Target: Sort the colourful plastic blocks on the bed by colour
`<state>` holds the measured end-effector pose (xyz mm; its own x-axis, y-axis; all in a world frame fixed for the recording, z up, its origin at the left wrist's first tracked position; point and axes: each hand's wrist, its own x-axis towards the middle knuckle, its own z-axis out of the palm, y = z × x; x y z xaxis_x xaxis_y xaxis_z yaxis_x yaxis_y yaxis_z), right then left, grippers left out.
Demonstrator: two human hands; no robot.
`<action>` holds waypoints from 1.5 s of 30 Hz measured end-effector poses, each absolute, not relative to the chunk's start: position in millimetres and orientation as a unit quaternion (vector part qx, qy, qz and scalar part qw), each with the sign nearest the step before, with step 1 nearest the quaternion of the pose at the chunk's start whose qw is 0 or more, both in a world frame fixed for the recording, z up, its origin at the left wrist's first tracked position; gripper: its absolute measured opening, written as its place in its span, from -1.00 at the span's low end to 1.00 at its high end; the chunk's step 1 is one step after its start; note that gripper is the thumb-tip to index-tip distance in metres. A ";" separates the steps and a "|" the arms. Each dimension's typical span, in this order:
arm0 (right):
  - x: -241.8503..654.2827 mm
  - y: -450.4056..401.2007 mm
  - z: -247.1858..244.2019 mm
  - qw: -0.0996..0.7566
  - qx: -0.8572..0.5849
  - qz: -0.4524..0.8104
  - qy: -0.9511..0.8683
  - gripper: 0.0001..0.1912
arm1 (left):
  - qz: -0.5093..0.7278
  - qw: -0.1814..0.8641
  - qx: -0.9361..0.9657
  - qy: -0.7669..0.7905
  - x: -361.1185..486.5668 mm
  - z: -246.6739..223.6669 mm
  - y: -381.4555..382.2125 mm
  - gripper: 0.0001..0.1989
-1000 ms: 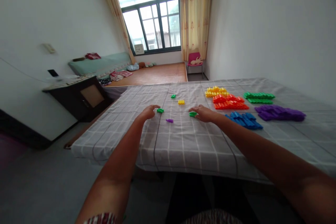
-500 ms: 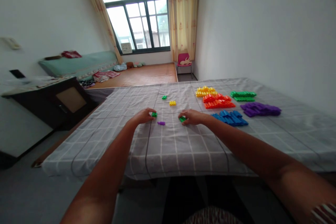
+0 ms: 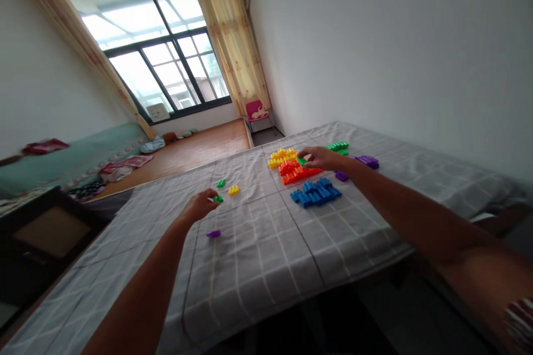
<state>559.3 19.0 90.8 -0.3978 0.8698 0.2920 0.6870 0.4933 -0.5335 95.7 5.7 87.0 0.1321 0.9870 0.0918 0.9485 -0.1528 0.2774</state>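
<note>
My left hand (image 3: 202, 206) pinches a small green piece (image 3: 219, 199) over the cloth-covered table (image 3: 266, 249). Close to it lie another green piece (image 3: 221, 183), a yellow piece (image 3: 234, 190) and a purple piece (image 3: 214, 234). At the right, my right hand (image 3: 317, 158) grips a green piece (image 3: 302, 161) above the orange pile (image 3: 303, 175). A yellow pile (image 3: 282, 157) is just left of that hand, and a blue pile (image 3: 315, 193) is nearer to me. My right hand and forearm partly cover the orange and purple piles.
Green pieces (image 3: 338, 147) and a purple pile (image 3: 366, 162) lie beyond my right forearm. A dark cabinet (image 3: 50, 233) stands at the left. Behind the table are a wooden platform (image 3: 200, 150) and a pink chair (image 3: 255, 108).
The view has turned right and tilted. My right hand has moved right with its green piece, from the middle of the table to the coloured piles. My left hand still holds its green piece.
</note>
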 end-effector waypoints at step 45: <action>698.1 82.5 36.7 0.278 -0.618 -0.088 -0.730 -0.68 | 0.209 0.004 0.832 0.515 331.5 102.8 96.5 -0.69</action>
<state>698.1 82.5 36.7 -0.0819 0.8537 0.5143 0.9512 0.2210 -0.2154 331.5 96.5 102.8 0.3830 0.8578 0.3427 0.8545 -0.4700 0.2214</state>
